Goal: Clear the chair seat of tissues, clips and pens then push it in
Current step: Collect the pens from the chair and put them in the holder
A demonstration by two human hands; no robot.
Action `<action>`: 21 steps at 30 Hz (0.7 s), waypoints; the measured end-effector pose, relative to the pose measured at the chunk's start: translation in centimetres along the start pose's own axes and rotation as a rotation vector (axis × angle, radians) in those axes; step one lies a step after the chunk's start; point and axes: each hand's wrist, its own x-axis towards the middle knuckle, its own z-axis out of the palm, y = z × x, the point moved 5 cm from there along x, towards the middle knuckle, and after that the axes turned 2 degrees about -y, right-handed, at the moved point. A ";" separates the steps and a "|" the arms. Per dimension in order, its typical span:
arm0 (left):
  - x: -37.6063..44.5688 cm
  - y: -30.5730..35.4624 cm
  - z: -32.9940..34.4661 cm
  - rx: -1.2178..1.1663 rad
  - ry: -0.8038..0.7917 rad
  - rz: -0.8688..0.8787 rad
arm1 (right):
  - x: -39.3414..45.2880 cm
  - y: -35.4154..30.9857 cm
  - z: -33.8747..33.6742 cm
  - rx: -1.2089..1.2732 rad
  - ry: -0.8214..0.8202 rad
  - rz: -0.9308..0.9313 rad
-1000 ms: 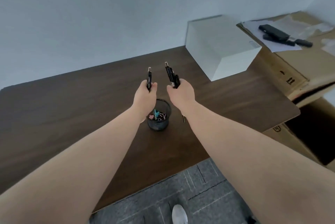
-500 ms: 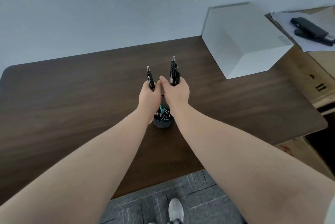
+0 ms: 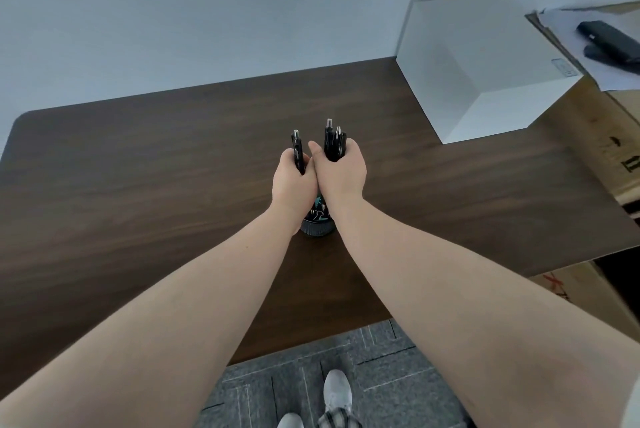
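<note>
My left hand (image 3: 292,181) grips a single black pen (image 3: 298,150), held upright. My right hand (image 3: 341,173) is closed on a bunch of black pens (image 3: 333,140), also upright. The two hands touch side by side directly above a small black mesh cup (image 3: 318,224) on the dark wooden desk (image 3: 138,168). Coloured binder clips (image 3: 320,213) show inside the cup between my wrists. The lower ends of the pens are hidden by my hands. The chair is out of view.
A white box (image 3: 485,64) stands on the desk's far right corner. Cardboard boxes (image 3: 595,136) lie to the right, with papers and a black stapler (image 3: 609,38) on top. Grey carpet and my shoes (image 3: 337,393) show below the desk's near edge.
My hands have come together from apart and now touch above the cup. The view has shifted so the desk sits more centred and the white box moved right.
</note>
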 end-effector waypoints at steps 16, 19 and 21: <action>-1.7 3.0 -1.2 0.355 -0.052 0.242 | -1.1 -1.4 -2.7 -0.207 -0.090 -0.131; -2.3 4.0 -1.2 0.415 -0.077 0.274 | -1.6 -1.5 -4.3 -0.228 -0.076 -0.121; -3.0 4.7 -0.9 0.398 -0.096 0.299 | -1.9 -1.0 -5.6 -0.234 -0.063 -0.092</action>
